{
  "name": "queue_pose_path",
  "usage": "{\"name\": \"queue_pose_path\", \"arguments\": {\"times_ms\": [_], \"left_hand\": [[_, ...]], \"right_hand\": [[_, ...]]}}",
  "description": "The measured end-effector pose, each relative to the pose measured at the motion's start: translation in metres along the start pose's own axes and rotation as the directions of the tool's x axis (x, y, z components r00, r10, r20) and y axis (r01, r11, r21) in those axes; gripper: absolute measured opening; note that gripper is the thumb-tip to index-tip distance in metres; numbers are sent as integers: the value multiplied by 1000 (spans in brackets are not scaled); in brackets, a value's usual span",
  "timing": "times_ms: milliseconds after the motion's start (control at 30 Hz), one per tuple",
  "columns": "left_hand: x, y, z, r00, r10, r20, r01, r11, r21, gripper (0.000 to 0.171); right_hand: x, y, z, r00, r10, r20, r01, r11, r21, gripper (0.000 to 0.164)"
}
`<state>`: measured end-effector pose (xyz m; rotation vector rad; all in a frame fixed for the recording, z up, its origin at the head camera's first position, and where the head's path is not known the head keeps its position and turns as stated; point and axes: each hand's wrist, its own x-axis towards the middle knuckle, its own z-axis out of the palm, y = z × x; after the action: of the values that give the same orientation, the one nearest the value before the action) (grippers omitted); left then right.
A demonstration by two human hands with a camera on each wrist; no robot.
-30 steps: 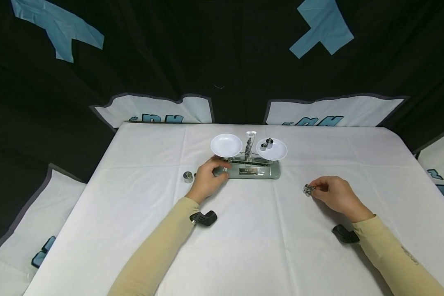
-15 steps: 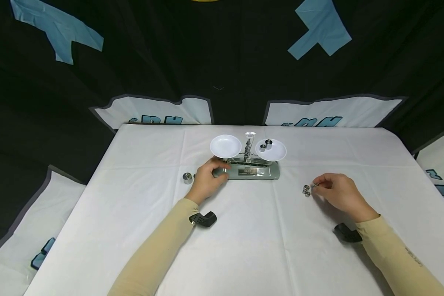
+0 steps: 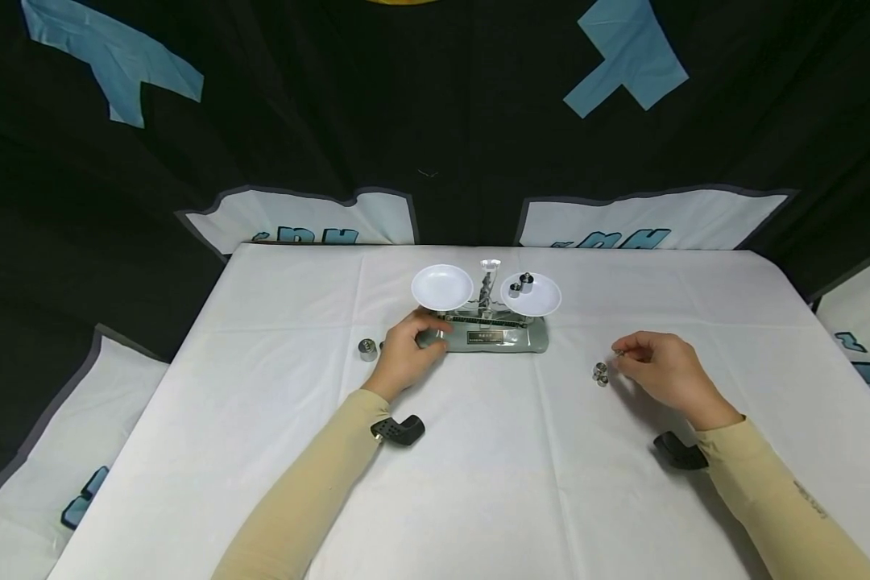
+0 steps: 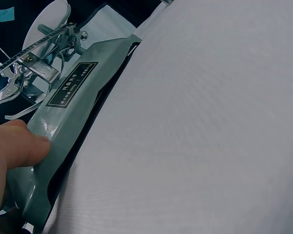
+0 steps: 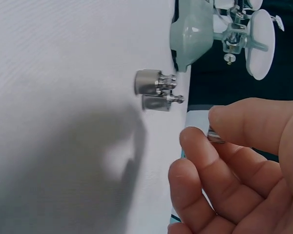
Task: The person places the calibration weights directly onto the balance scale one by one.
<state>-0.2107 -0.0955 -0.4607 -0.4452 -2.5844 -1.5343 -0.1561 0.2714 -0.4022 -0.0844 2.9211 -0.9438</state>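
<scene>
A balance scale (image 3: 529,338) with a grey-green base and white pans stands at the table's far middle. My left hand (image 3: 408,348) holds the base's left end, thumb (image 4: 31,148) on its front face. Two metal weights (image 3: 527,283) stand on the right pan; the left pan (image 3: 442,287) bears nothing. To the right, my right hand (image 3: 660,372) pinches a small metal weight (image 5: 215,136) between thumb and fingers, raised over the cloth and mostly covered by them. Near those fingertips, a small cluster of knobbed weights (image 3: 600,374) stands on the table.
A larger metal weight (image 3: 367,349) stands left of my left hand, with another small one partly hidden behind that hand. White cloth (image 3: 478,483) covers the table. A black curtain (image 3: 471,121) with blue tape hangs behind the far edge.
My right hand has lifted a small weight off the cluster and drawn it slightly up and to the right. My left hand stays on the base of the balance scale.
</scene>
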Motion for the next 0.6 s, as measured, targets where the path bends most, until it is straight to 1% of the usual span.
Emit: {"name": "queue_pose_path", "arguments": {"times_ms": [133, 300, 600], "left_hand": [[0, 0, 0, 1000, 10, -1, -10, 1000, 1, 21], [0, 0, 0, 1000, 6, 4, -6, 1000, 0, 21], [0, -1, 0, 1000, 1, 7, -1, 1000, 2, 20]], "right_hand": [[2, -3, -2, 999, -24, -41, 24, 1000, 11, 25], [5, -8, -3, 996, -29, -80, 32, 999, 32, 26], [11, -19, -4, 994, -17, -107, 28, 994, 101, 29]]}}
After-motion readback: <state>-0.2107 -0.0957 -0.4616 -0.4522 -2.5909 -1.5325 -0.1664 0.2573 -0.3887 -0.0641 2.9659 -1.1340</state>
